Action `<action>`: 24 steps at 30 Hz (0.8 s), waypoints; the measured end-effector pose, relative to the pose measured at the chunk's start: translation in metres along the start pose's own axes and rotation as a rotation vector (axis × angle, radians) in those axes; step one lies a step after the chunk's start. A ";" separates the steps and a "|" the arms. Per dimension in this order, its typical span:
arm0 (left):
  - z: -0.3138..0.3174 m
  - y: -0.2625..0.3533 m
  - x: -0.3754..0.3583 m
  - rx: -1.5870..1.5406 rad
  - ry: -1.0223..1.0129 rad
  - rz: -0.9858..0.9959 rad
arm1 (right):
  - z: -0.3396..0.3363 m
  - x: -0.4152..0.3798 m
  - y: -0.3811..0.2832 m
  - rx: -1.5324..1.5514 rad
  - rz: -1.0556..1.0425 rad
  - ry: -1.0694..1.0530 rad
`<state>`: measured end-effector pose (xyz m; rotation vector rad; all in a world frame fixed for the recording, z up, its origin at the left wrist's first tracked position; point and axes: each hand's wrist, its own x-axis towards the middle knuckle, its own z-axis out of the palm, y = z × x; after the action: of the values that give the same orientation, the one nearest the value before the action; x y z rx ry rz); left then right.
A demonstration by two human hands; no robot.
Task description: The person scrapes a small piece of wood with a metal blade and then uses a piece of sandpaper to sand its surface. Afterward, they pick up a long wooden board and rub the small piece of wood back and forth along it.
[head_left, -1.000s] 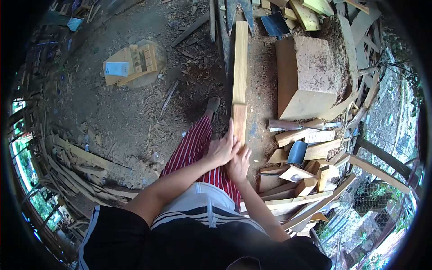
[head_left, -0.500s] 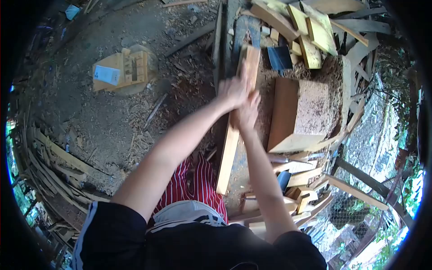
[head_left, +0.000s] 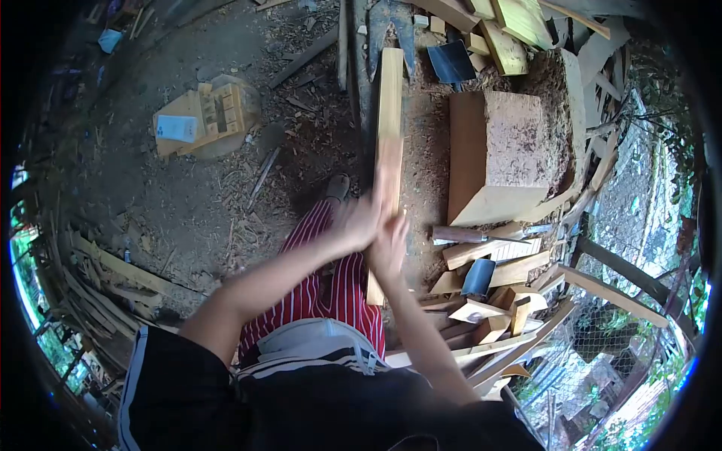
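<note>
A long pale wooden strip (head_left: 390, 90) lies lengthwise on the narrow bench, reaching back toward my lap. On top of it sits a reddish-brown wooden block, by its shape a wooden hand plane (head_left: 388, 161); its blade is hidden. My left hand (head_left: 358, 223), smeared by motion, is closed on the plane's near part. Just beside it, my right hand (head_left: 388, 244) wraps round the plane's near end, its fingers pointing up. The strip's near end shows below my right hand, close to my striped trousers.
A large timber block (head_left: 496, 154) stands right of the bench. A chisel (head_left: 474, 235), a dark curved blade (head_left: 478, 276) and offcuts lie near my right arm. Another dark blade (head_left: 451, 62) is farther up. A wooden frame with paper (head_left: 177, 128) sits on the shaving-strewn floor.
Both hands have come back toward my body along the strip, with the plane in them. The view has shifted, and my foot now shows beside the bench.
</note>
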<state>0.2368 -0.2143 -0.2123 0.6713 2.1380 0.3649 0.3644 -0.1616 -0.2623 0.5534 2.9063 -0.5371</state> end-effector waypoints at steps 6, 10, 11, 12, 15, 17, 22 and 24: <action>0.075 -0.017 -0.066 -0.016 0.014 0.152 | -0.014 -0.086 -0.003 0.063 0.033 -0.117; 0.025 -0.010 -0.001 -0.054 0.121 -0.022 | -0.021 0.005 0.003 0.024 -0.043 -0.065; 0.003 -0.009 0.023 -0.029 0.224 -0.018 | -0.025 0.040 0.000 0.042 -0.029 0.019; -0.027 -0.004 0.046 -0.034 0.213 -0.049 | -0.034 0.074 -0.004 0.074 0.008 -0.047; -0.102 0.007 0.105 0.003 0.208 -0.088 | -0.043 0.165 -0.007 0.032 -0.029 0.097; -0.124 -0.002 0.150 0.036 0.351 -0.038 | -0.046 0.216 -0.003 0.036 -0.075 0.232; -0.165 -0.009 0.221 -0.006 0.430 0.009 | -0.060 0.285 0.001 0.029 -0.068 0.255; -0.154 -0.002 0.199 -0.024 0.353 -0.036 | -0.054 0.262 0.000 0.025 -0.055 0.268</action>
<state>0.0134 -0.1043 -0.2481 0.5871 2.4711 0.5207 0.1195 -0.0550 -0.2635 0.5926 3.1804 -0.5449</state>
